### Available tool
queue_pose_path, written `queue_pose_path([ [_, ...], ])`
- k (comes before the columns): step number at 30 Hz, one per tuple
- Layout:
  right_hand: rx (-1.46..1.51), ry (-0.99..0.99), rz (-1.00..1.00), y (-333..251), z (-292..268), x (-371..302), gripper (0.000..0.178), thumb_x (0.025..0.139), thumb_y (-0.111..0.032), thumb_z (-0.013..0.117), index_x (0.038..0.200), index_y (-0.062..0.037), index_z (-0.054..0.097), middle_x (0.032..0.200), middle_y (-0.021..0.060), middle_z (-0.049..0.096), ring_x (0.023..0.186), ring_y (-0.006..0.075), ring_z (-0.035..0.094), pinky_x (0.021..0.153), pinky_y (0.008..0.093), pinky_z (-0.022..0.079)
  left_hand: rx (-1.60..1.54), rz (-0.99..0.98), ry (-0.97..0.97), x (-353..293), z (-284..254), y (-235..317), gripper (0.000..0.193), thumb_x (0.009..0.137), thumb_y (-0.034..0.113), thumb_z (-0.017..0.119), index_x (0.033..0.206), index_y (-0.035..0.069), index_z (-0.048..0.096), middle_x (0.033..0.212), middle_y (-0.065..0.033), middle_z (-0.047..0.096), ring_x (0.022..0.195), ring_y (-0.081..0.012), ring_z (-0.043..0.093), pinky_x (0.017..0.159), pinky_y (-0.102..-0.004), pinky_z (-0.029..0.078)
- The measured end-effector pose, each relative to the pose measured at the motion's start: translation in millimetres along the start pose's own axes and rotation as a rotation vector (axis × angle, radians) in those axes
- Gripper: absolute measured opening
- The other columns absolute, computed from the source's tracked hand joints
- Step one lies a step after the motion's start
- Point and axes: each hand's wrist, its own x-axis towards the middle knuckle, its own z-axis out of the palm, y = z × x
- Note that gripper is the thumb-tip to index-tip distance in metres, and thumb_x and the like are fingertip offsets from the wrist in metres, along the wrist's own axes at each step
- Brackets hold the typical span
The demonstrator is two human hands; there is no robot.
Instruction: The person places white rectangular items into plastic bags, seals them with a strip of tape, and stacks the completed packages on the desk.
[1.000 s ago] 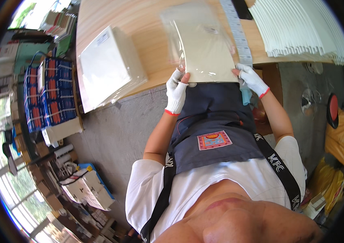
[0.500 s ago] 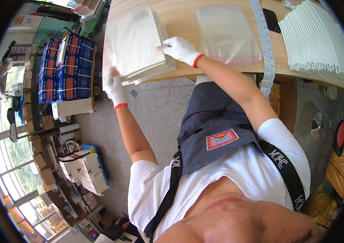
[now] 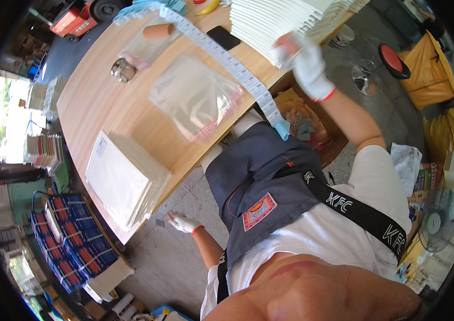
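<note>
My right hand (image 3: pixel 308 68), in a white knit glove with a red cuff, is at the near edge of the fanned pile of white booklets (image 3: pixel 275 27). Motion smears its fingers, so their grip is unclear. My left hand (image 3: pixel 183 222), gloved the same way with bare fingertips, hangs off the table edge with fingers stretched and nothing in them. Beside it on the table rises a neat stack of white booklets in clear sleeves (image 3: pixel 122 179). Between the two piles lies a sheaf of clear plastic bags (image 3: pixel 192 99) with pinkish edges.
A strip of labels (image 3: pixel 221 56) crosses the wooden table (image 3: pixel 93 101) and droops over its edge. A black phone (image 3: pixel 223 38), a metal canister (image 3: pixel 123 70) and a brown roll (image 3: pixel 158 30) rest there. Below stands an open box (image 3: pixel 326 128); blue cartons (image 3: pixel 71 241) stand left.
My right hand has left the sleeved stack and swung right to the white booklets. My left hand has come off that stack and dropped beside the table. The view has turned right.
</note>
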Motion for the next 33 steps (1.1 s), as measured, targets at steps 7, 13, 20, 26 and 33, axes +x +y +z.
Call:
queue_pose_path([
  [7, -0.086, 0.28, 0.273, 57, -203, 101, 0.022, 0.09, -0.026, 0.05, 0.087, -0.0076, 0.06, 0.066, 0.0014, 0.058, 0.049, 0.0106, 0.05, 0.041, 0.0235, 0.037, 0.403, 0.214, -0.491, -64, 60, 1, 0.035, 0.085, -0.001, 0.041, 0.116, -0.001, 0.057, 0.116, -0.011, 0.059, 0.109, -0.0195, 0.053, 0.094, -0.0295, 0.039],
  [13, 0.033, 0.312, 0.491, 21, -184, 113, 0.017, 0.087, -0.027, 0.061, 0.081, -0.0104, 0.06, 0.06, -0.0005, 0.055, 0.042, 0.0079, 0.043, 0.035, 0.0231, 0.031, 0.521, 0.805, -0.772, -81, 110, 43, 0.028, 0.081, -0.003, 0.051, 0.105, 0.004, 0.064, 0.106, -0.0149, 0.063, 0.097, -0.0276, 0.061, 0.087, -0.0347, 0.046],
  [20, 0.55, 0.343, 0.342, 2, -161, 108, 0.013, 0.087, -0.023, 0.055, 0.083, -0.0114, 0.057, 0.062, 0.0029, 0.054, 0.042, 0.0108, 0.046, 0.034, 0.0197, 0.035, 0.877, 1.448, -0.953, -102, 215, 111, 0.032, 0.078, 0.018, 0.059, 0.108, 0.01, 0.061, 0.122, -0.0095, 0.055, 0.115, -0.0304, 0.049, 0.098, -0.0506, 0.034],
  [26, 0.607, 0.307, 0.41, 11, -174, 99, 0.013, 0.088, -0.016, 0.051, 0.093, -0.0041, 0.052, 0.067, 0.0073, 0.055, 0.048, 0.0111, 0.048, 0.034, 0.0203, 0.035, 1.059, 1.347, -1.02, -103, 260, 95, 0.035, 0.072, 0.027, 0.062, 0.104, 0.014, 0.061, 0.111, -0.0084, 0.055, 0.099, -0.0283, 0.053, 0.091, -0.0458, 0.036],
  [33, 0.51, -0.002, 0.356, 11, -132, 31, 0.029, 0.088, -0.017, 0.055, 0.111, 0.0004, 0.05, 0.099, 0.0052, 0.061, 0.085, 0.0126, 0.06, 0.074, 0.0273, 0.051, 1.4, 1.17, -0.892, -96, 284, 108, 0.02, 0.074, 0.019, 0.06, 0.094, 0.018, 0.059, 0.098, -0.0052, 0.062, 0.096, -0.0284, 0.059, 0.077, -0.0426, 0.05],
])
